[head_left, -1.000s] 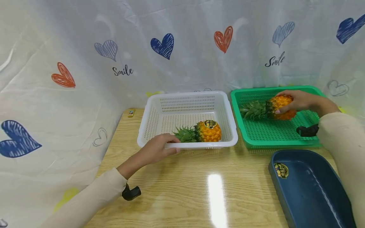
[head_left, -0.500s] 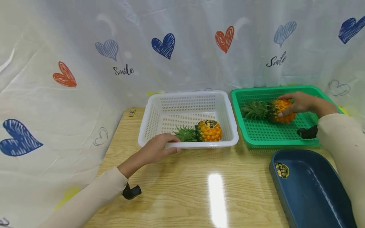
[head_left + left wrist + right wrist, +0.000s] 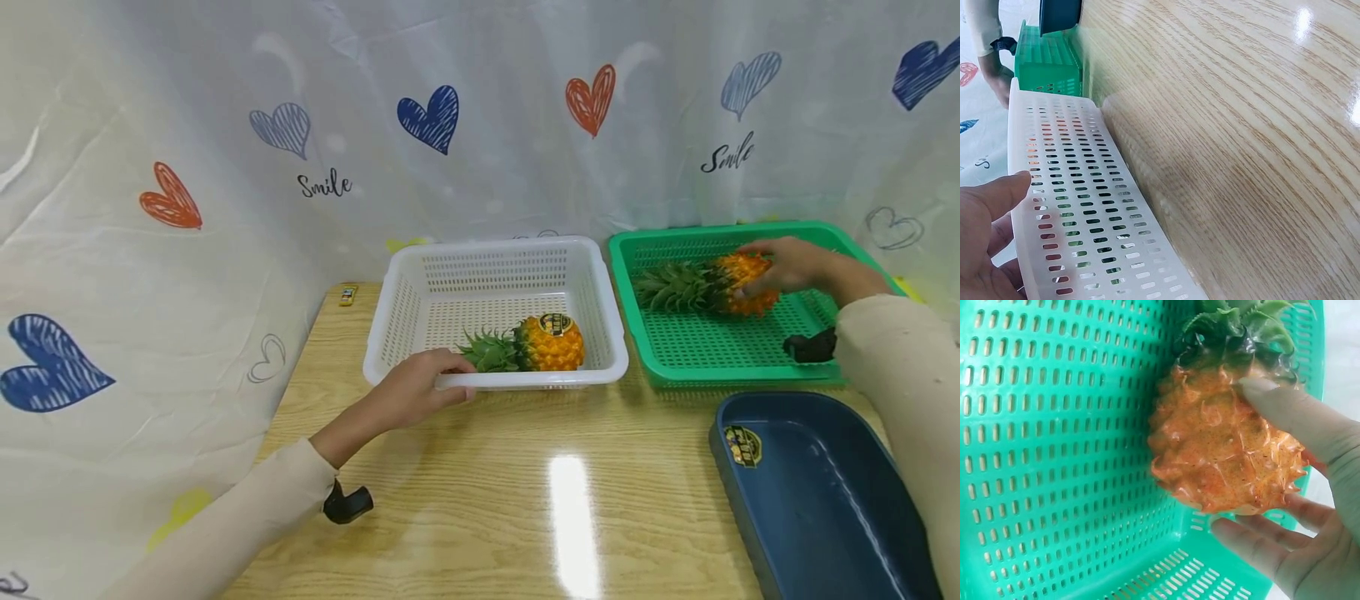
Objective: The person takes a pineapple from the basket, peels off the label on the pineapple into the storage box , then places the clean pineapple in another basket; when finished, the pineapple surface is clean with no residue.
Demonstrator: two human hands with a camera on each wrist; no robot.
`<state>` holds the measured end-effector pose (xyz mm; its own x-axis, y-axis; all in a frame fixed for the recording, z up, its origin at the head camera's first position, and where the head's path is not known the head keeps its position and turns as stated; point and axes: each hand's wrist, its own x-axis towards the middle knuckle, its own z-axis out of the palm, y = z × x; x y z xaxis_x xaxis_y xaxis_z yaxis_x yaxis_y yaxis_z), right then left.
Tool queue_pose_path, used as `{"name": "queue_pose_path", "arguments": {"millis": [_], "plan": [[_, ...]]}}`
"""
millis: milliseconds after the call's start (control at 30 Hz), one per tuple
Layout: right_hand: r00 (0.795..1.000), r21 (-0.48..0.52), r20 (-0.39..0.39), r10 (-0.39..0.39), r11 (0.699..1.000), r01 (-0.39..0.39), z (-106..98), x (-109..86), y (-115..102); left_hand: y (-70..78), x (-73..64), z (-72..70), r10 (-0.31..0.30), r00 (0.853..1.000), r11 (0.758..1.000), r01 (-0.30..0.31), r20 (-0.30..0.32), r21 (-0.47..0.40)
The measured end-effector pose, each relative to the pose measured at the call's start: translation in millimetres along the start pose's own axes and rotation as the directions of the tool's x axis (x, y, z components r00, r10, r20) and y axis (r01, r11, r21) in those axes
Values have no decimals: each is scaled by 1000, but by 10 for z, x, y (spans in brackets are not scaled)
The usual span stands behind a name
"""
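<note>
The fingers (image 3: 1254, 540) of the right hand (image 3: 797, 265) gripped an orange pineapple (image 3: 738, 265), the thumb pressed against its body and the others about its base end. This pineapple was inside the green basket (image 3: 742, 377), on its side, with its leafy crown pointing left in the head view; whether it touched the basket's floor could not be told. The left hand (image 3: 416, 387) pinched the near rim of the white basket (image 3: 540, 380), thumb outside the wall and the other fingers over the inner side. A second pineapple (image 3: 551, 348) lay in the white basket along its near wall, bearing a dark and gold label (image 3: 556, 324). The two baskets stood side by side on the wood-grained surface (image 3: 457, 500). Nearer the person than the green basket was a dark blue tray (image 3: 806, 483), a similar sticker (image 3: 742, 447) inside it. A small yellow packet (image 3: 348, 295) lay near the surface's far left corner. Behind hung a pale curtain (image 3: 510, 183) printed with hearts and "Smile".
</note>
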<state>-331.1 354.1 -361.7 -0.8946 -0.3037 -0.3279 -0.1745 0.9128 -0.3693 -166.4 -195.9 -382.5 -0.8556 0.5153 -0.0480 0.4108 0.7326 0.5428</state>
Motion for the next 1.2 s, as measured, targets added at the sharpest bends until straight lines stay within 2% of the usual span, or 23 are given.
{"name": "queue_pose_path", "arguments": {"millis": [233, 767, 1000, 1200], "plan": [[1000, 26, -10, 19, 999, -19, -36, -48, -2, 6, -6, -1, -1, 1000, 1000, 1, -8, 5], [999, 11, -36, 20, 1000, -19, -44, -124, -15, 26, -16, -1, -4, 1000, 1000, 4, -14, -3], [996, 10, -85, 13, 1000, -12, -112, -177, -45, 27, -17, 4, -4, 1000, 1000, 4, -16, -7], [994, 71, -112, 3, 997, 5, -185, -231, -108, 25, -22, 4, -2, 1000, 1000, 2, -20, -6]]}}
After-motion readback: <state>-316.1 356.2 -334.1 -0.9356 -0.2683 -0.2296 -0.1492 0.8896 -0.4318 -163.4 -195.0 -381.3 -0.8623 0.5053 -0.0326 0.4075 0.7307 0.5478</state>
